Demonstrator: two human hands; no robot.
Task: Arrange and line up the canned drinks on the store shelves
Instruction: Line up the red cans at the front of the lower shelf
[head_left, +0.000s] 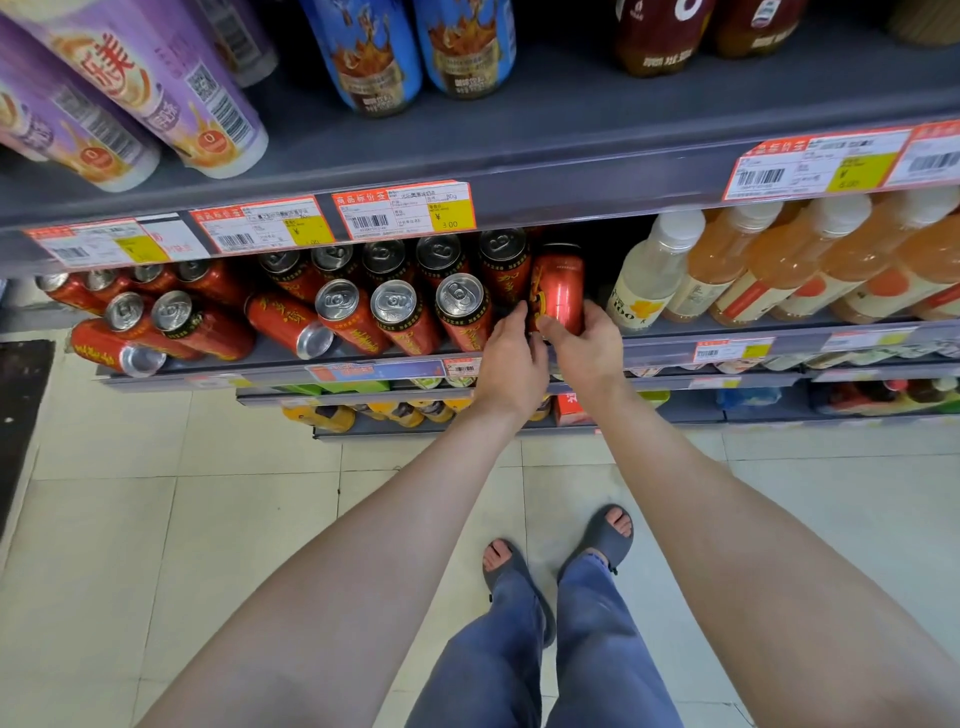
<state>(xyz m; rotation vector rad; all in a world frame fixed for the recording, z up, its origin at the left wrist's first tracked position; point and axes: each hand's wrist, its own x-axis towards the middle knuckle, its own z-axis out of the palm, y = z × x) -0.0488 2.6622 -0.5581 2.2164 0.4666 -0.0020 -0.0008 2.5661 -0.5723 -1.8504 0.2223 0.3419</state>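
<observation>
— Where is the can being handled?

— A red can (558, 291) stands upright at the right end of the red cans (395, 296) on the middle shelf (675, 340), near its front edge. Both hands are on it.

— How do they hold it?

— The right hand (584, 351) is curled around the lower right side of the can, thumb pressed on its front. The left hand (511, 358) touches the lower left side with its fingertips; its fingers are bent, but I cannot tell whether they truly clasp the can or only steady it.

— And the neighbours?

— Just to the left, three cans stand in a front row with silver tops showing, and more stand behind them under the price tags (402, 215). Further left the row is untidy: one tipped can (288, 325) lies on its side with its base toward the front, and another fallen can (117, 353) lies at the shelf's left end.

— What is to the right?

— A gap, then a pale bottle (652, 275) and orange bottles (779, 265). On the shelf above stand purple cups (156, 88) and blue bottles (410, 47). Below are the tiled floor (208, 493) and the person's sandalled feet (556, 551).
</observation>
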